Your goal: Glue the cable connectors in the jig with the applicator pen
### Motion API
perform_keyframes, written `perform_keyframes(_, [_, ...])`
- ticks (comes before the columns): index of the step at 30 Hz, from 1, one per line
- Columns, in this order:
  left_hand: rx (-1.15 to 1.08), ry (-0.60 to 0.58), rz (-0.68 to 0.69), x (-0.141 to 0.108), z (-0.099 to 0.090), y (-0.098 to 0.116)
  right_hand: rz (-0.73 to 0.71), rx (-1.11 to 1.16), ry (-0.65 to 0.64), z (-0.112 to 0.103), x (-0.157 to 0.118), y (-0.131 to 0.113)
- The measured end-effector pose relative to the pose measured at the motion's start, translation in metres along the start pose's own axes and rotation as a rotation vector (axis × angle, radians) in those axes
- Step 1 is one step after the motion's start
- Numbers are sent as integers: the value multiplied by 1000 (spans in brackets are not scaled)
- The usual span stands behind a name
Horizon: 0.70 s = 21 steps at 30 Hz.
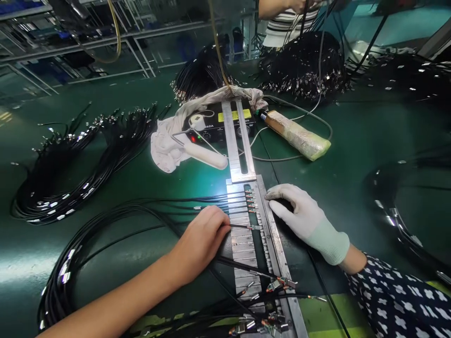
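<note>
Left hand (207, 231) pinching cable (240, 226) across metal bar (243, 254), fingertips closed; gloved right hand (299, 211) resting at bar's edge, fingers parted, seemingly empty. Cable looking light, bendy; tip (256, 227) likely fragile, best holding behind it.

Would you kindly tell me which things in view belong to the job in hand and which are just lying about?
In the job, it seems:
Slotted metal fixture, holding cable ends
Left hand, pinching a black cable
Right hand, gloved, at the fixture's edge

Apparently lying about:
Cable bundle at far left
White cloth
Wrapped handle-like object
</note>
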<state>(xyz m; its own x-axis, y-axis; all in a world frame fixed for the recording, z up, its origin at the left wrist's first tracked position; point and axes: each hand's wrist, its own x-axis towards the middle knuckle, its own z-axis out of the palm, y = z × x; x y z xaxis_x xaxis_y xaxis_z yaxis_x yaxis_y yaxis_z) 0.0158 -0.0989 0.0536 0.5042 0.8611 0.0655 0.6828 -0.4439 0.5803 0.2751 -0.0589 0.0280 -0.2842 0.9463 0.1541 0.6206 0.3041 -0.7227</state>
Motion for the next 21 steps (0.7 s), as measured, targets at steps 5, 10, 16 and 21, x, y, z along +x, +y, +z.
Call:
perform_keyframes(5, [76,40,-2,10,4,-2,1,11,-3,-1,1,0])
perform_keyframes(10, [119,7,27,15,5,-2,8,9,-17,-2,2,-1])
perform_keyframes(16, [107,-36,104,18,5,-8,10,15,-16,-1,3,0])
perform_keyframes(21, [197,56,234,16,6,-14,5,22,-15,-1,3,1])
